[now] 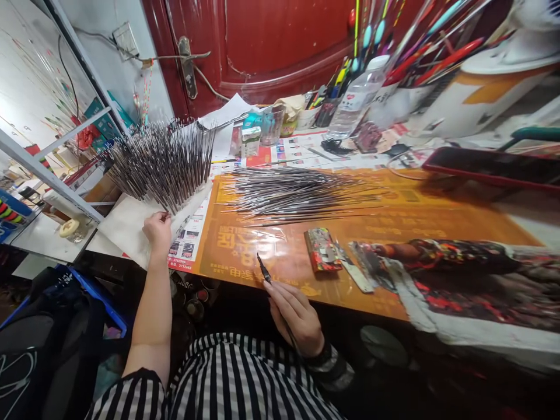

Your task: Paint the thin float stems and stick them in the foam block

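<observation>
My left hand (157, 229) is closed in a pinch at the front of a white foam-like block (125, 224); whatever its fingertips hold is too small to make out. From that block rises a dense crowd of thin dark sticks with fine tips, like fishing floats (164, 163). My right hand (297, 318) grips a slim paintbrush (263, 269), its black tip pointing up and left above the table's front edge. A heap of similar slender floats (284, 192) lies flat on the orange sheet (231, 245), beyond my right hand.
A paint-smeared small box (322, 251) and a flat white scraper-like strip (356, 271) lie right of the brush. Farther right is a paint-stained cloth (464, 291). Behind stand a plastic bottle (356, 99), a glass (272, 123) and a fan (507, 76). A metal shelf post (87, 52) rises left.
</observation>
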Available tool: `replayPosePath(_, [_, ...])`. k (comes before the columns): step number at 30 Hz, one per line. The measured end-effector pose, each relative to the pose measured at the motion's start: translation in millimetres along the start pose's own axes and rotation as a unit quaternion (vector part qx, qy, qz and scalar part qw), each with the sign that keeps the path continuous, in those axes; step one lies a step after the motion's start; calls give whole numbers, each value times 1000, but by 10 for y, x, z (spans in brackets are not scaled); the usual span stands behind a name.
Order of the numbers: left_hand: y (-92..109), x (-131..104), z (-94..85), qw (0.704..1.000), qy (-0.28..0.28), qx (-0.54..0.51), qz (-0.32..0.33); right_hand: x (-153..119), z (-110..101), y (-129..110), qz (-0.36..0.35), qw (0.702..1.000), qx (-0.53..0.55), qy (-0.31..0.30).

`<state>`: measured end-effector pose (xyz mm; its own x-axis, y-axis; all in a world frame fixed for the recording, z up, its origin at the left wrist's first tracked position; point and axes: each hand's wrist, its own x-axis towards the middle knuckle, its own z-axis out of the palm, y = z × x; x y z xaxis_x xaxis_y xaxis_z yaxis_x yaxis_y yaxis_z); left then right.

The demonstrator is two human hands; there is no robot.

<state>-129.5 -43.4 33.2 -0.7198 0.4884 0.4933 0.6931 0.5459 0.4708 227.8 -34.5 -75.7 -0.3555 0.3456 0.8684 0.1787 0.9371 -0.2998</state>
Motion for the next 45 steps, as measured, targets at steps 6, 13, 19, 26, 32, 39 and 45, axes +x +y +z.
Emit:
replayPosePath(6, [35,-8,5,998,-46,36,-30,-13,9,8,-9,1000,-1,4])
replayPosePath(13, [69,-56,14,994,-64,75,-45,-2,9,-10,-5,1000,-7,11])
replayPosePath(19, [100,-85,-105,994,-79,68,-19,-7,17,0,-18,1000,1,10])
replayPosePath(26, [-187,-452,-702,962,-100,247,65,-32,28,16,-28,1000,5,7])
replayPosePath(32, [-632,-763,-1137,923,-154,341,90,-60,37,24,-23,1000,11,16])
replayPosePath(39, [-601,-687,-1146,918,-190,321,133,-86,54,29,-13,1000,7,13])
replayPosePath(45, [-278,-676,-915,907,-243,310,147,-99,82,42,-19,1000,-6,22])
